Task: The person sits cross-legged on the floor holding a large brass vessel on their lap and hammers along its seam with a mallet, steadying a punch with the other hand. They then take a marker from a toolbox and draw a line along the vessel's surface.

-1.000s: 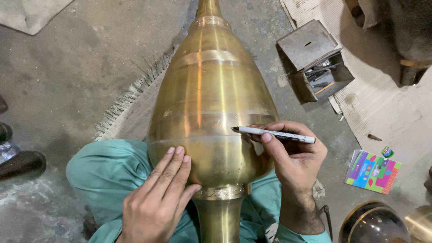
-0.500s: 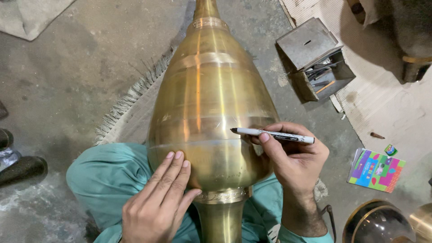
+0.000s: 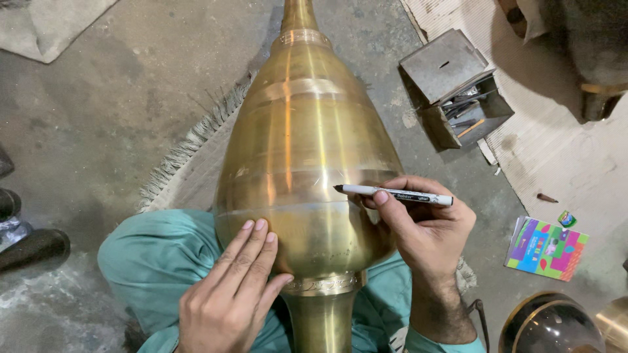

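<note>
A large polished brass finial (image 3: 304,157), bulb-shaped with a narrow neck, lies across my lap over teal trousers (image 3: 154,261). My left hand (image 3: 232,294) rests flat on its lower bulge near the engraved collar, fingers together. My right hand (image 3: 422,229) grips a white marker pen (image 3: 392,194), whose black tip touches the brass surface at the widest band.
An open metal box (image 3: 458,88) with tools inside sits on the concrete floor at upper right, beside cardboard sheets (image 3: 556,157). A colourful card (image 3: 546,248) lies at right. Round brass pieces (image 3: 553,327) are at lower right. A fringed mat (image 3: 190,157) lies under the finial. Dark objects (image 3: 26,245) sit at left.
The pen tip has shifted slightly left along the band on the brass. My left hand stays flat on the bulge.
</note>
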The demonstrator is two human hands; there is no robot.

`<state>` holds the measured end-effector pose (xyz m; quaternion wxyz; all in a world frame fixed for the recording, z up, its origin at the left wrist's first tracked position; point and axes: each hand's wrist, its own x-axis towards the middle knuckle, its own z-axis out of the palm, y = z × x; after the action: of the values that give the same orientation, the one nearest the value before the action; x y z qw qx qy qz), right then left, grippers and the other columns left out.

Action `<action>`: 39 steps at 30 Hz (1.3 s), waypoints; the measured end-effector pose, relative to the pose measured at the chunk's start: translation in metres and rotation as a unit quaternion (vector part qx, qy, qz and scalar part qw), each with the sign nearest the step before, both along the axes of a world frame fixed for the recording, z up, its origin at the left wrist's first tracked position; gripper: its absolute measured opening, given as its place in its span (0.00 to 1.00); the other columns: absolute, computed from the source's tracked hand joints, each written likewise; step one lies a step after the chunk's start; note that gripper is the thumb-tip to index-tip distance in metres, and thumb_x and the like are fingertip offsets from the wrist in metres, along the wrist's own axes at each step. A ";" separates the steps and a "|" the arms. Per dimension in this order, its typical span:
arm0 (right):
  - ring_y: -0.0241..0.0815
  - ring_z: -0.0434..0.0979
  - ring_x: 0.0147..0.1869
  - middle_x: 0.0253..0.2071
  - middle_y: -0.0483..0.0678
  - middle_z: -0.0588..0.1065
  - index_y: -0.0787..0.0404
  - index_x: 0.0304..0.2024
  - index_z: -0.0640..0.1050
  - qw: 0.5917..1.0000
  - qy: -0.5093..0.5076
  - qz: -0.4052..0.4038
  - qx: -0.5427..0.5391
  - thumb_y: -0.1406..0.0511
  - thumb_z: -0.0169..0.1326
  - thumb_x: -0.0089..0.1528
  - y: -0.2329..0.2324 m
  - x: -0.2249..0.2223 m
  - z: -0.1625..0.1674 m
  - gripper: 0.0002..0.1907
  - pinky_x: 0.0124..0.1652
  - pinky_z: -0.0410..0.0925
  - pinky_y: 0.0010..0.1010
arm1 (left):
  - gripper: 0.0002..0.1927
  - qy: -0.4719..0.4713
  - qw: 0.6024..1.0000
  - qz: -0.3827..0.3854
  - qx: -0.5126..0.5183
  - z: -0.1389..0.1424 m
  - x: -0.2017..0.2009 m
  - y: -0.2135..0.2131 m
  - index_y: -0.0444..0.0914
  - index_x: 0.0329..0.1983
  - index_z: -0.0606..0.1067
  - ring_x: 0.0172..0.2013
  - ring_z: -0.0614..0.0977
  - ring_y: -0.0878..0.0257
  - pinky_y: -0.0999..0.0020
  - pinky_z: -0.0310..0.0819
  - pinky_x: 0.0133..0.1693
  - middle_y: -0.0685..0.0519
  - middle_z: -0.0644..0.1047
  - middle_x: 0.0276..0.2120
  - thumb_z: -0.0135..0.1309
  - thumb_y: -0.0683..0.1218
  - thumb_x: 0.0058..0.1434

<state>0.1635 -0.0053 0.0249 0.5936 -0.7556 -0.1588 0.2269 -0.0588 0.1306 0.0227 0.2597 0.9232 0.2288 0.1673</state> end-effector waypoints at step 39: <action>0.34 0.82 0.38 0.36 0.52 0.82 0.72 0.45 0.80 0.999 -0.023 0.021 0.024 0.74 0.63 0.62 -0.004 0.000 -0.004 0.10 0.37 0.76 0.22 | 0.28 0.008 1.000 -0.004 -0.008 0.000 -0.001 -0.001 0.33 0.54 0.79 0.59 0.79 0.52 0.63 0.77 0.52 0.43 0.79 0.56 0.68 0.49 0.51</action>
<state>0.1636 -0.0091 0.0211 0.6030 -0.7426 -0.1935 0.2180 -0.0593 0.1299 0.0226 0.2662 0.9233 0.2281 0.1571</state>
